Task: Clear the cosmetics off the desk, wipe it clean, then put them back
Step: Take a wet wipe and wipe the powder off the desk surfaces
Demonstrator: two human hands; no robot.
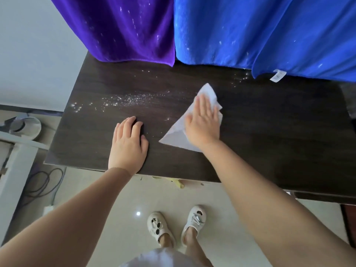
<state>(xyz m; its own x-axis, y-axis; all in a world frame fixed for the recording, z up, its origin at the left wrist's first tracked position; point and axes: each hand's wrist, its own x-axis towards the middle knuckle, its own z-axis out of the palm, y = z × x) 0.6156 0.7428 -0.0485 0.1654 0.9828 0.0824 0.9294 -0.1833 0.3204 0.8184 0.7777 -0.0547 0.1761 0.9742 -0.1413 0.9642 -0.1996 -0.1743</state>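
A dark wood-grain surface (269, 132), rectangular and matte, stands over a glossy pale tiled floor (119, 197), with two plush towels hanging at its far edge: one purple (125, 29), one blue (260, 31) (both flecked with white). White speckles (125, 99) scatter across the left and far parts of the top. The right hand (202, 122) lies flat, grip released, fingers spread, pressing one crumpled white cloth (177, 137) against the middle of the top, while the left hand (127, 145) rests palm-down beside it, holding nothing.
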